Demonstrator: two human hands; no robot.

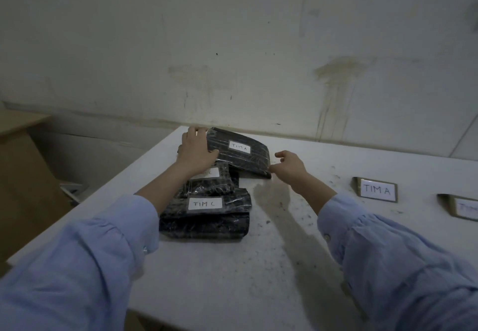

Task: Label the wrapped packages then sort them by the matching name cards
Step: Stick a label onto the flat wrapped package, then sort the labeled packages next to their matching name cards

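I see a stained pale wall [232,46] filling the upper half of the view; below it runs the white surface [258,266], dusty and speckled with dark grit on its right part; a brown cabinet [23,165] stands off its left edge. Two light blue sleeves [77,266] reach in from the bottom corners.

Three dark, film-wrapped packages sit left of centre in a rough line running away from me. The C package [207,223] lies nearest, flat, its white label [205,203] reading TIM C; the middle package [210,187] overlaps its far edge, with its own label mostly hidden behind my left wrist; the A package [240,161] is farthest, close to the wall, tilted, its near edge lying over the middle one, its label [239,147] reading TIM A.

Well to the right, the A card [376,189] stands on the surface reading TIM A; the second card [463,207] is just beside it, cut by the frame edge, its writing too blurred to read.

My left hand [196,150] grips the A package's left end, fingers over the far edge, thumb on top; my right hand [289,166] is at its near right corner, fingers loosely curled; I cannot tell whether it pinches the wrap.
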